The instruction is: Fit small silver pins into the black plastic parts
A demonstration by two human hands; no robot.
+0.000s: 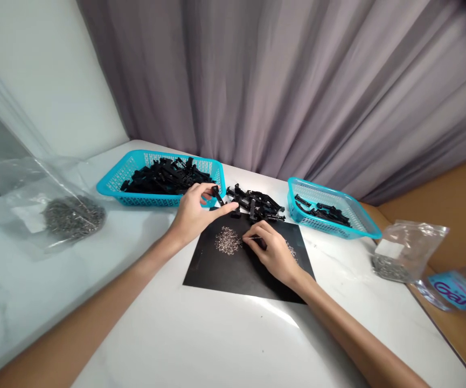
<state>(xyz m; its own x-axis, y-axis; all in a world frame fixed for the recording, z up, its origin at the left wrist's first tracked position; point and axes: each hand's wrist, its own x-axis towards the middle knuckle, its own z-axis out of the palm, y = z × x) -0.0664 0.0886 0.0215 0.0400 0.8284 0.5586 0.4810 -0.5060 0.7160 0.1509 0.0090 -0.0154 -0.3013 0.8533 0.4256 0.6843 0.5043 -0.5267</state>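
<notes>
Fingers and thumb of the left hand (194, 211) are clamped on a black part (217, 194), which is held above the far edge of a mat, beside a loose heap (259, 203) of black parts. The fingertips of the right hand (272, 252) are drawn together low over the mat (220, 276), just right of a pile (228, 241) of small coppery-looking bits; whether they grip anything cannot be told. A second pile (291, 250) of bits shows partly from behind that hand. The mat is dark, thin and rectangular, lying flat on a white table (168, 334) with faint grey veining and a bright streak of reflected light near the mat's front edge. Behind the table hangs a grey-purple curtain (249, 81) in deep folds; a pale wall (42, 70) stands at the left, a brown panel (443, 178) at the right. The left basket (152, 200), blue and perforated, is heaped with black parts, while the right basket (338, 233), also blue, has a smaller scatter of them. On the far left, a clear bag (55, 215) with a whitish label contains a mass of fine grey metal pieces; another bag (404, 250), near the table's right edge, has a similar load. Beside it is a blue-labelled bottle (457, 289), cut off by the edge of view.
</notes>
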